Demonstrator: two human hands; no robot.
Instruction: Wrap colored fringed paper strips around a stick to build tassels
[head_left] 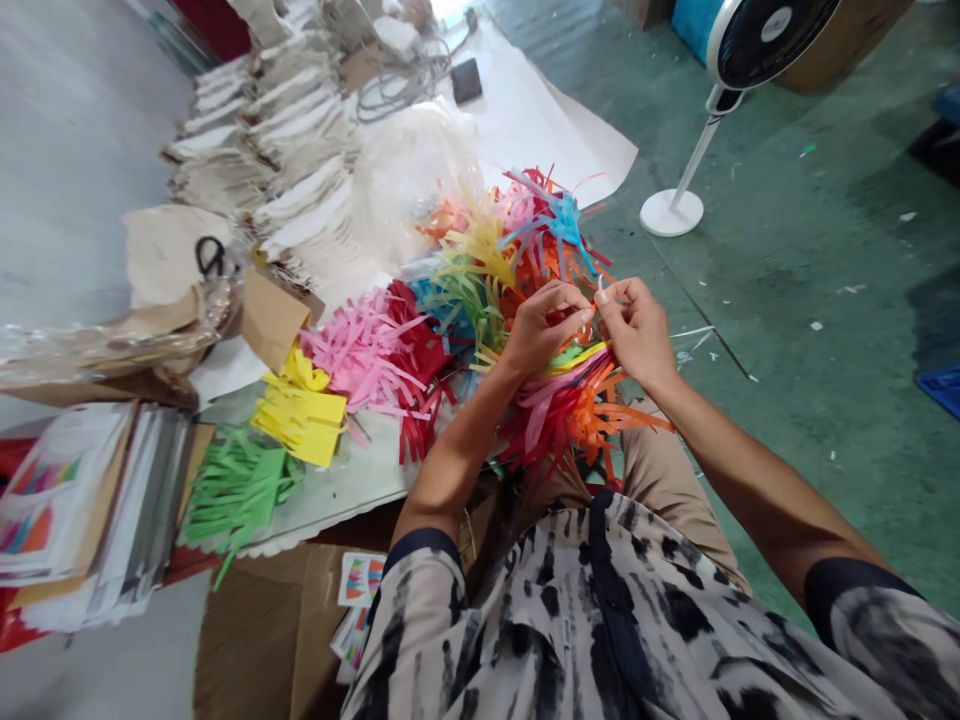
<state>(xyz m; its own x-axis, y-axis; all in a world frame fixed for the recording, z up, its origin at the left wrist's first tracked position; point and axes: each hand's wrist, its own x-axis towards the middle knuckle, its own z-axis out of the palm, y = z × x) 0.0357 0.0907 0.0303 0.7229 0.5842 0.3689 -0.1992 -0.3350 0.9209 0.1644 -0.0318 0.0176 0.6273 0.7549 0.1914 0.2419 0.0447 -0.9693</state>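
My left hand (pixel 547 322) and my right hand (pixel 637 325) meet close together above my lap, with thumbs and fingers pinched. A thin white strip (pixel 601 284) sticks up from my right fingertips. A bit of orange tissue paper (pixel 595 306) shows at my left fingertips, partly hidden by the fingers. Below both hands hangs a bunch of fringed tissue paper (pixel 551 400) in pink, red, yellow and green, with orange fringe (pixel 611 418) at its right. Just beyond lies a heap of yellow fringe (pixel 480 245), beside light green fringe (pixel 480 305).
On the table at left lie pink fringe (pixel 364 350), a yellow fringed piece (pixel 304 420) and a green one (pixel 240 480). Paper stacks (pixel 300 150) stand behind, and printed cards (pixel 60 490) at far left. A white fan (pixel 694 165) stands on the floor at right.
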